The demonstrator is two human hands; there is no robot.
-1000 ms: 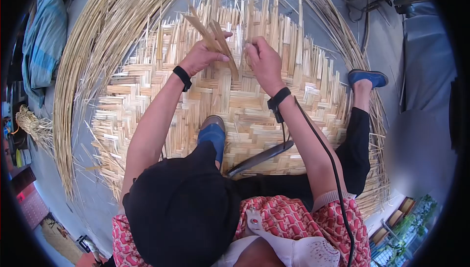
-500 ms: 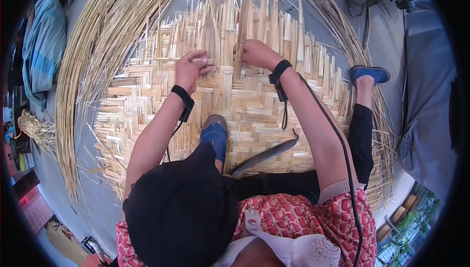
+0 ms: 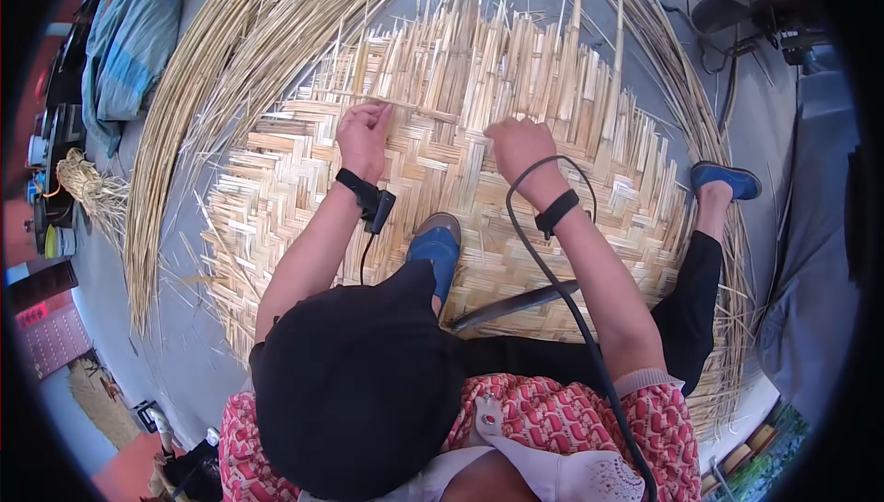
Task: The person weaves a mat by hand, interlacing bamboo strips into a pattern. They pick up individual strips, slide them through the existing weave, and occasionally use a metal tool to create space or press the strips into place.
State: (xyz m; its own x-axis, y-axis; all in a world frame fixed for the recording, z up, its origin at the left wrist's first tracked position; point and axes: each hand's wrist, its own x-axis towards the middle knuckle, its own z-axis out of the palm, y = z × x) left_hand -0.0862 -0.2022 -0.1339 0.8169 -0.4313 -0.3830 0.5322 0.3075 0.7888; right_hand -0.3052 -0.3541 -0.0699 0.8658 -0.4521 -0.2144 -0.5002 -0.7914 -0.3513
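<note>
A large woven reed mat (image 3: 276, 198) lies on the floor in front of me, its herringbone weave ending in loose upright reeds at the far side. My left hand (image 3: 365, 141) is closed in a pinch on a thin reed strip (image 3: 419, 110) that runs crosswise over the upright reeds. To its right, my right hand (image 3: 525, 154) has its fingers curled down at the weave; what is between them is hidden. A dark, curved, sickle-like tool (image 3: 516, 305) lies on the mat below the right forearm.
Long reed bundles (image 3: 198, 87) curve along the left, and more reeds (image 3: 677, 69) lie at the right. A blue shoe (image 3: 435, 249) presses on the mat; the other shoe (image 3: 726, 180) is at its right edge. A black cable (image 3: 571, 304) hangs across the right forearm.
My right hand has drawn back toward me and away from the upright reeds. The left hand has closed on the crosswise strip. The camera view has shifted, moving the scene rightward.
</note>
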